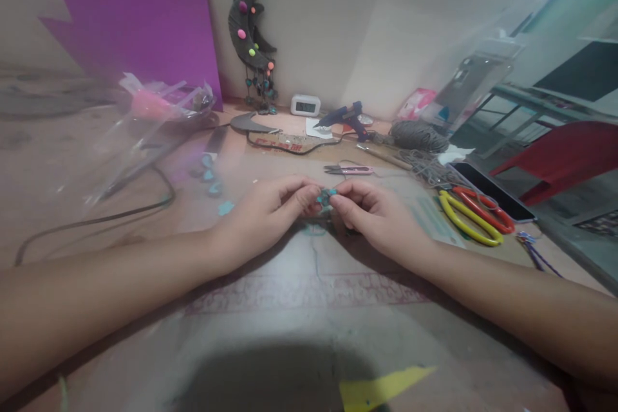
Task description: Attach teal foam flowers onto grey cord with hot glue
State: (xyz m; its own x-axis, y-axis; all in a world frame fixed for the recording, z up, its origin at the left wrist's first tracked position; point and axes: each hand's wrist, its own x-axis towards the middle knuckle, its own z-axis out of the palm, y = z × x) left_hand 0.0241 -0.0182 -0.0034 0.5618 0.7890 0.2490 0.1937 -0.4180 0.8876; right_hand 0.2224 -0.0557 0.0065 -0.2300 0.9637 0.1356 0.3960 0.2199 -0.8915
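Note:
My left hand and my right hand meet at the middle of the table, both with fingers curled in a pinch. Between the fingertips sits a small teal bead-like piece, held from both sides. A thin teal thread trails down from it onto the table. Other small teal pieces lie on the table to the left of my left hand. What exactly the piece is stays too small to tell.
Yellow and red scissors and a dark phone lie right. Small thread snips, a blue glue gun, grey twine, a white clock, a dark moon hanging, a plastic bag and purple sheet sit behind.

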